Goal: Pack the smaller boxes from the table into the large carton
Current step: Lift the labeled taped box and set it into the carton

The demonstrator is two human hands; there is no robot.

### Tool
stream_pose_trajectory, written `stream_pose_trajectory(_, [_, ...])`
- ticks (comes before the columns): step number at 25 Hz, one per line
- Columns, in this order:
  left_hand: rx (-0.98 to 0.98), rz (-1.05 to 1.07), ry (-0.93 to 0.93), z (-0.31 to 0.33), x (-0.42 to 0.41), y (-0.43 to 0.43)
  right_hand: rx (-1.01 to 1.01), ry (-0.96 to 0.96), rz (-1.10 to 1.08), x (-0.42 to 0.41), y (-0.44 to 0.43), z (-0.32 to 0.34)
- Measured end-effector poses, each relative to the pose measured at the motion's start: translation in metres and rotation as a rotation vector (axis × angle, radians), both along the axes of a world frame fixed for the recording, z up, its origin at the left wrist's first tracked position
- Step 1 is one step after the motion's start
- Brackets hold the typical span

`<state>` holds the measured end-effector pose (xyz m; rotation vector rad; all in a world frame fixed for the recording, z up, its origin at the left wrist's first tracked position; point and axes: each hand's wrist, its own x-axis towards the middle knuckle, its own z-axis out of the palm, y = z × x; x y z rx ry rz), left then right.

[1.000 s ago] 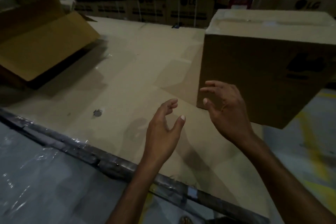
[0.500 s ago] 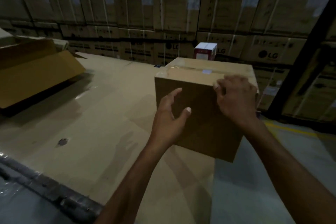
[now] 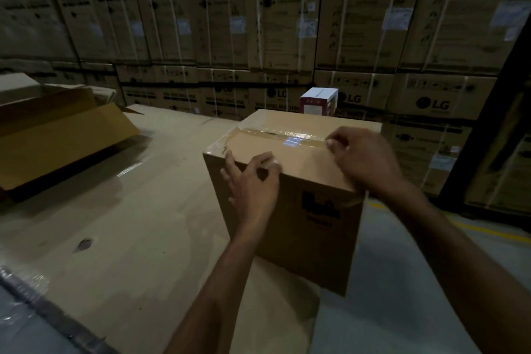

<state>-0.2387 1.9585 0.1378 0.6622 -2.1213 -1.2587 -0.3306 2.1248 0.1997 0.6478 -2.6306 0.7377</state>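
Much was dim and blurred. The box [image 3: 287, 224] stood at the right end of the table [image 3: 129, 224], and its right corner seemed to stick out over the floor [image 3: 402, 282]. The left hand [image 3: 250, 181] gripped the box's near top edge, fingers bent over it and covering part of the front face. The right hand [image 3: 365, 158] lay on the lid with curled fingers, the tips at the tape [image 3: 275, 132]; whether they pinched the tape or only pressed on it could not be told. The forearm hid the lid's right corner.

The open carton [image 3: 63, 135] lay well to the left, cut off by the frame edge, its inside out of sight. A small box [image 3: 317, 100], red and white, showed half hidden behind the box.

A dark logo with a line of print under it marked the box's front but was too blurred to read, as was a pale label [image 3: 293, 141] on the tape. The stack [image 3: 273, 23] behind bore "LG" and "WASHING MACHINE"; its white stickers were illegible.
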Motion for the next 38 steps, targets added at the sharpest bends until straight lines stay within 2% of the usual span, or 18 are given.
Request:
stream_pose_trajectory(2, [0.022,0.026,0.051,-0.006,0.011,0.001,-0.014,-0.055,-0.086,-0.043,0.009,0.002])
stream_pose_trajectory(3, [0.044,0.024,0.069,-0.009,0.016,0.001,-0.082,-0.084,-0.115,-0.061,0.011,0.001])
stream_pose_trajectory(7, [0.121,0.02,0.085,-0.012,0.028,-0.003,-0.771,-0.267,-0.069,-0.096,0.013,-0.01])
stream_pose_trajectory(9, [0.114,0.046,0.057,-0.01,0.029,-0.006,-0.895,-0.446,0.014,-0.104,0.012,-0.016])
stream_pose_trajectory(10, [0.136,0.052,0.051,-0.01,0.029,-0.004,-0.903,-0.511,0.038,-0.106,0.011,-0.019])
stream_pose_trajectory(14, [0.519,-0.003,0.12,-0.031,0.033,0.019,-0.888,-0.584,-0.015,-0.109,-0.005,-0.05])
stream_pose_trajectory(17, [0.52,0.056,0.226,-0.029,0.037,0.008,-0.787,-0.62,0.022,-0.058,-0.027,-0.062])
stream_pose_trajectory(21, [0.556,0.139,0.389,-0.019,0.07,-0.056,-0.658,-0.654,0.113,-0.023,-0.051,-0.064])
stream_pose_trajectory(24, [0.567,0.067,0.225,-0.02,0.105,-0.08,-0.553,-0.855,0.268,-0.007,-0.065,-0.048])
stream_pose_trajectory(26, [0.632,0.094,0.174,-0.019,0.12,-0.091,-0.472,-0.903,0.354,0.004,-0.077,-0.041])
stream_pose_trajectory(31, [0.634,0.192,0.209,-0.015,0.164,-0.135,-0.444,-0.897,0.492,0.046,-0.118,-0.048])
stream_pose_trajectory(38, [0.505,0.181,0.312,-0.022,0.237,-0.174,-0.482,-0.732,0.636,0.099,-0.173,-0.048])
